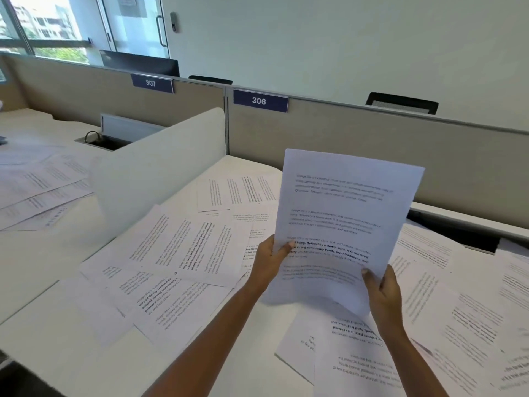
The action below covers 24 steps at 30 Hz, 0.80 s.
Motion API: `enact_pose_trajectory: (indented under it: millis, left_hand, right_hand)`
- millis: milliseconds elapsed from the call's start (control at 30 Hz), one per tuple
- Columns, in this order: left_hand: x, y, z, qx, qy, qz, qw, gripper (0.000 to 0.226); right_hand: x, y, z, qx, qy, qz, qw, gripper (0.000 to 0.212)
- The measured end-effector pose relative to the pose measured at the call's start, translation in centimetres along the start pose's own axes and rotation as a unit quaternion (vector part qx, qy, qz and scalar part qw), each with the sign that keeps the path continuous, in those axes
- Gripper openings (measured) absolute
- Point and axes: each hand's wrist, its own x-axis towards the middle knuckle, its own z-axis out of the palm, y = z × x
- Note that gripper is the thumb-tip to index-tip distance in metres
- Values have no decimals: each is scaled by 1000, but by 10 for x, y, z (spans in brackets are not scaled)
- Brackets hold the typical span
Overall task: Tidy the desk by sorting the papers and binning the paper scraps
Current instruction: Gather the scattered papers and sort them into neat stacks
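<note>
A printed sheet of paper [340, 219] is raised upright above the white desk [37, 339]. My left hand [269, 262] grips its lower left edge, thumb on the front. At the lower right edge my right hand [385, 293] pinches the same sheet. Several more printed sheets lie scattered flat over the desk: an overlapping spread to the left [171, 270], a group at the back [237, 193], some under my forearms [349, 356] and a pile on the right [463, 310]. I see no paper scraps and no bin.
A beige partition [372, 144] with a "306" label runs along the desk's back edge. A white curved divider [160, 170] separates this desk from the neighbouring one at left, where more sheets [43, 184] lie. A dark cable slot [458, 230] opens at back right.
</note>
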Motion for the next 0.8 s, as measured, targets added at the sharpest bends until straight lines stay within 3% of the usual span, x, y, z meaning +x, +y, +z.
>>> enact_pose_trajectory:
  millis: [167,333,667,800]
  left_hand:
    - [-8,3,-8,-12,50,-28,998,12]
    - [-20,-2,-21,71,62,-89,992,31]
    - [-36,-29,-51,255,76,-174,948,37]
    - [-28,-32,-62,260,74,-191,944,28]
  right_hand:
    - [-7,-4,3,-32,-6,-2,999,13]
    - [-15,6,11,-96,-58,53,992,38]
    - [-34,16,32,-184,-62,108,975,36]
    - [-35,17,37,-226,-53,129,964,38]
